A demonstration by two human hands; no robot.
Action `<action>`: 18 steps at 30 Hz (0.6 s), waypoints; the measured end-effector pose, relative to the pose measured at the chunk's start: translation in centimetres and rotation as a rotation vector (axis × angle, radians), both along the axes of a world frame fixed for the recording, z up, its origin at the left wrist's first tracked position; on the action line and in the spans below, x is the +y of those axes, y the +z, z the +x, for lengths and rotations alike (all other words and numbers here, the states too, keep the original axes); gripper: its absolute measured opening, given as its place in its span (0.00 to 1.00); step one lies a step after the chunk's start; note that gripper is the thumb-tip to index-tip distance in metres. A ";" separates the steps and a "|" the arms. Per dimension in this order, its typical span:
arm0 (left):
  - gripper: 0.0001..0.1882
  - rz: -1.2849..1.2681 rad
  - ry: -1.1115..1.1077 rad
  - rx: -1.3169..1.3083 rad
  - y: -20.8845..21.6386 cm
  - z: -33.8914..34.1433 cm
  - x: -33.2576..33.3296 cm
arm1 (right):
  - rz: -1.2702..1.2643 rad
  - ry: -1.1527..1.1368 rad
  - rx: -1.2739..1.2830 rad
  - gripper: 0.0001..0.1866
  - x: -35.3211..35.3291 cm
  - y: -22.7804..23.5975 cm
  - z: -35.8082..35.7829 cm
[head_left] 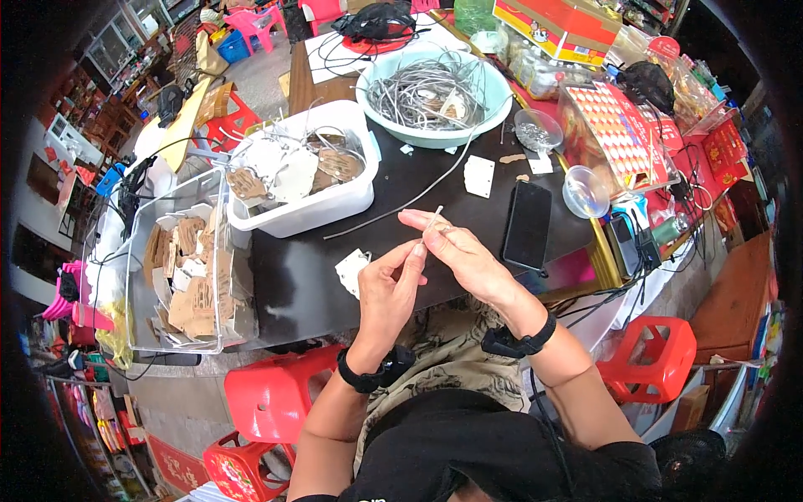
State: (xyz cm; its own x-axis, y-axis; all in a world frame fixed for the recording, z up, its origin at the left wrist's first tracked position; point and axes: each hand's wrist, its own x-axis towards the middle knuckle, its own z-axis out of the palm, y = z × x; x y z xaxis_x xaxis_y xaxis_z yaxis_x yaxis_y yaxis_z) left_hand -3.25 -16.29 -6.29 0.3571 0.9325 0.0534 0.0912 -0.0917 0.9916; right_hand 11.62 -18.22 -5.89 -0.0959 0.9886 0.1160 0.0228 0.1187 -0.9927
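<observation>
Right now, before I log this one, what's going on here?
A person is working at a dark table. The right hand holds a thin pale strip, its tip poking up. The left hand is close beside it; what it pinches is hidden. A white card lies by the left hand, a grey cable runs across the table, and a phone lies to the right.

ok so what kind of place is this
Probably a makeshift workspace, perhaps in a home or small shop: a basin of grey cord and a white tub of flat pieces share the table, with a red stool beside it.
</observation>
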 end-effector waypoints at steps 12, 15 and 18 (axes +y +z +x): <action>0.09 0.137 -0.086 0.084 -1.1 -0.4 0.0 | -0.164 0.082 0.268 0.23 0.2 0.5 0.6; 0.06 0.434 -0.105 0.307 -1.2 -1.3 1.1 | 0.042 -0.076 0.334 0.21 -0.2 1.7 0.8; 0.05 0.608 -0.096 0.480 -1.5 -3.0 2.2 | 0.165 -0.159 0.413 0.21 -1.0 3.8 2.7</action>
